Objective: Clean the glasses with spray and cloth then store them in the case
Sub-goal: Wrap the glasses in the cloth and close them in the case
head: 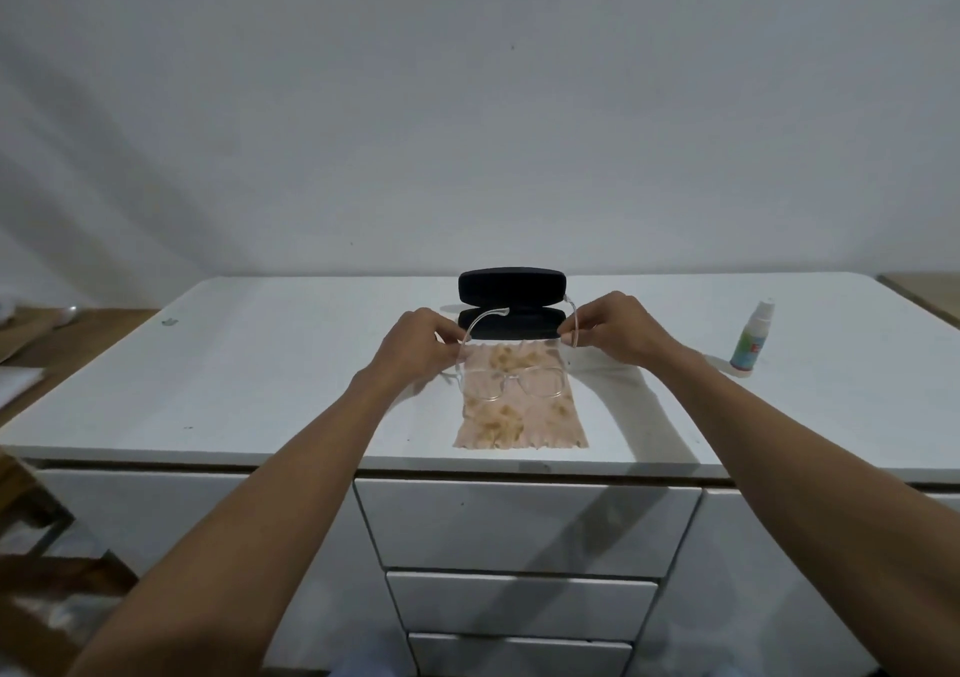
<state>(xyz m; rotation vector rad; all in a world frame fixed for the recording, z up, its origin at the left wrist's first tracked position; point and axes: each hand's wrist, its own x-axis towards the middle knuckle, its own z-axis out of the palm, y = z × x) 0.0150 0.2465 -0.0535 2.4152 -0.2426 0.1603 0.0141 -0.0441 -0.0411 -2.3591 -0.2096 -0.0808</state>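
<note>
Glasses point(511, 380) with a clear frame hang over the patterned cloth point(519, 419), before the open black case point(511, 304). Left hand point(421, 343) and right hand point(610, 325) reach forward, fingers pinching each temple arm.

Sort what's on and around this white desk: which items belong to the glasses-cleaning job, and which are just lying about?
Part of the job:
- clear-framed glasses, held by the temples in the left hand and right hand
- patterned cloth beneath them
- open black case behind
- spray bottle, standing apart to the right

Lying about:
- small dark object on the desk
- blurred clutter at far left
</note>
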